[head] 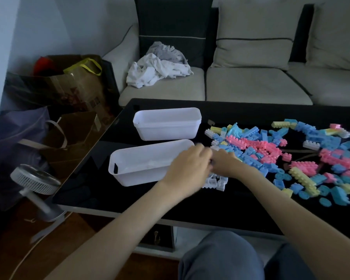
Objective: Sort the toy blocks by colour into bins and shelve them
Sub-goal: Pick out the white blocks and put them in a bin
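Observation:
A heap of pink, blue, yellow and white toy blocks [271,150] spreads over the right half of the black table [190,203]. Two white bins stand to its left: a near bin [141,168] holding a few white pieces, and a far bin [166,126] that looks like stacked bins. My left hand [187,168] and my right hand [225,162] meet at the near bin's right end, fingers curled and blurred. A white block cluster [216,181] lies just below them. What the fingers hold is hidden.
A grey sofa [251,85] with crumpled white cloths [158,69] runs behind the table. Paper and fabric bags [65,93] crowd the floor at the left. A small fan [35,182] stands on the floor by the table's left corner. My knee [220,257] is below.

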The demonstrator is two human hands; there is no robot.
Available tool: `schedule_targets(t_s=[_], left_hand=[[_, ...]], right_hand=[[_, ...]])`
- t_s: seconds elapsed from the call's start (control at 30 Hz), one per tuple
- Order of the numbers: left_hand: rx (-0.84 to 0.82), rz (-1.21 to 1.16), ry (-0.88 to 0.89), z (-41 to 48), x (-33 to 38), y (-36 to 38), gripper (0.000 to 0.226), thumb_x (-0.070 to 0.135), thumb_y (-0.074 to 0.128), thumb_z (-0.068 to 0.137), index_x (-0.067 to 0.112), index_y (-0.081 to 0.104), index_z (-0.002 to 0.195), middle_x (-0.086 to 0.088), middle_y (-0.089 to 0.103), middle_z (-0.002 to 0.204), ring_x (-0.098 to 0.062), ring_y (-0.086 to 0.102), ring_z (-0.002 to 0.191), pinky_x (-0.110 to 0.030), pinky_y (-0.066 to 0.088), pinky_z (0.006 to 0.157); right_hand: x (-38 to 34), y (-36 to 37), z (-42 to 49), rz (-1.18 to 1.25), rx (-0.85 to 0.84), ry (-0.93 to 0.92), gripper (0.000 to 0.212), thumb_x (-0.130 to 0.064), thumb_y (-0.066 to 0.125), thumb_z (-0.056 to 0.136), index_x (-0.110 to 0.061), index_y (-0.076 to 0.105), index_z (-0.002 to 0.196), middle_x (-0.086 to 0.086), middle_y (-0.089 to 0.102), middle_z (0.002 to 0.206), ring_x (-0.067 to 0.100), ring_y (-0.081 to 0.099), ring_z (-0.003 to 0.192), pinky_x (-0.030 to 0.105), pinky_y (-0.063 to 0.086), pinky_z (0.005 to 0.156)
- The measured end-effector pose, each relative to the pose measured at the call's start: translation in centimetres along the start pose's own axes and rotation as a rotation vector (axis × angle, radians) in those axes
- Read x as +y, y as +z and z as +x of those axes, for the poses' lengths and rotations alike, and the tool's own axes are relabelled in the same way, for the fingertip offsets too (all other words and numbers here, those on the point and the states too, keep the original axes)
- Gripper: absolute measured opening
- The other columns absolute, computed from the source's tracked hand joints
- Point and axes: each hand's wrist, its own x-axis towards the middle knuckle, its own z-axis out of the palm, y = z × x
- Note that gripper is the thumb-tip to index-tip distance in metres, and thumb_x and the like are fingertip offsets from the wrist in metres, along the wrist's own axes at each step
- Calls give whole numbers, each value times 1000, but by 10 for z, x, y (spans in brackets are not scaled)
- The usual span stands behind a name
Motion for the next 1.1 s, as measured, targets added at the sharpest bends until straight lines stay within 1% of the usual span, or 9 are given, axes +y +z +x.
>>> schedule_targets(t_s=[0.1,0.2,0.47,0.6,0.67,0.73,0.83,0.97,1.1], left_hand=[[-313,105,35,0,16,27,49,24,59,90,4,39,130,-16,49,129,-32,52,110,-39,42,80],[-404,150,-36,3,8,42,63,26,58,92,3,28,142,-14,47,129,-30,50,114,-39,42,81],[-326,-48,-78,5,0,35,18,16,48,94,7,49,109,-12,56,107,-31,56,100,-36,38,68],[-156,-506,-202,2,1,-3,19,27,60,90,15,57,105,14,60,93,-4,59,89,-19,47,78],[-37,-613,-284,2,-4,-23,16,26,66,87,21,58,100,21,58,82,7,56,78,-8,42,72],[34,-585,-356,0,-20,-38,14,26,67,86,22,57,95,20,59,82,4,57,77,-10,43,71],[-106,-286,-439,-5,-50,-46,18,27,61,88,17,58,102,12,59,91,-9,58,87,-24,46,75],[-366,-135,-567,-9,-77,-35,26,33,55,92,17,59,111,-1,63,109,-18,57,94,-29,44,76],[-337,-44,-553,-6,-74,-26,42,29,49,96,17,45,136,-6,50,134,-24,49,119,-30,40,91]], right_hand=[[3,-2,-6,-61,76,-27,34,-18,40,93,-26,54,123,-2,55,126,20,46,121,39,26,94],[15,-4,-8,90,94,-32,30,-20,46,90,-26,57,118,-6,59,119,15,51,113,36,24,90],[9,-5,-11,328,341,-78,34,-15,50,91,-24,54,123,-4,63,115,16,57,107,40,34,105],[-15,-27,-15,711,602,-162,33,-9,52,92,-20,54,123,-6,60,108,1,55,92,5,43,76],[-30,-36,-15,859,654,-212,33,-7,54,91,-20,54,121,-8,59,106,-6,55,89,3,42,73],[-44,-37,-13,909,595,-263,33,-6,54,90,-21,54,120,-11,59,104,-4,56,91,9,46,78],[-50,-26,-8,826,431,-287,30,-10,55,90,-24,57,117,-9,61,108,5,59,100,21,49,86],[-43,-17,-8,732,315,-266,32,-19,53,94,-28,55,125,-18,57,114,-2,53,106,9,38,83],[-23,-18,-18,661,376,-221,22,-10,51,91,-22,60,108,-13,63,99,-1,57,89,5,42,73]])
